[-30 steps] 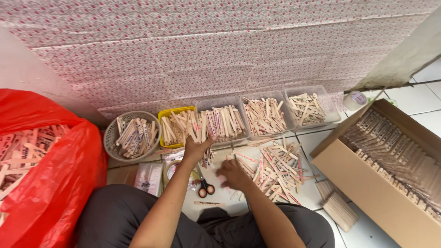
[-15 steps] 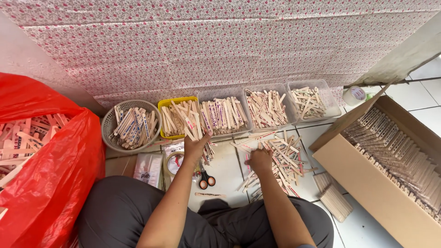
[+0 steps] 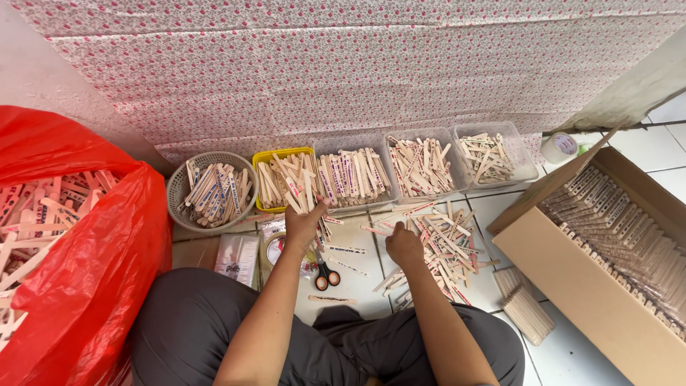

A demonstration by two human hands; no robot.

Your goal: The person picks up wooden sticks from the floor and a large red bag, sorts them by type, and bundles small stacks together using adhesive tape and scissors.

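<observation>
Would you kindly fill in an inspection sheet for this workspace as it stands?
Surface: white tiled floor.
Job's things: loose sticks in a floor pile; sorted sticks in a round basket, a yellow tub and three clear tubs.
Clutter: scissors, tape roll, red bag, cardboard box.
Grips: left hand holds a fan of sticks; right hand on the pile.
Cables: nothing seen.
Surroundings: patterned cloth behind.
</observation>
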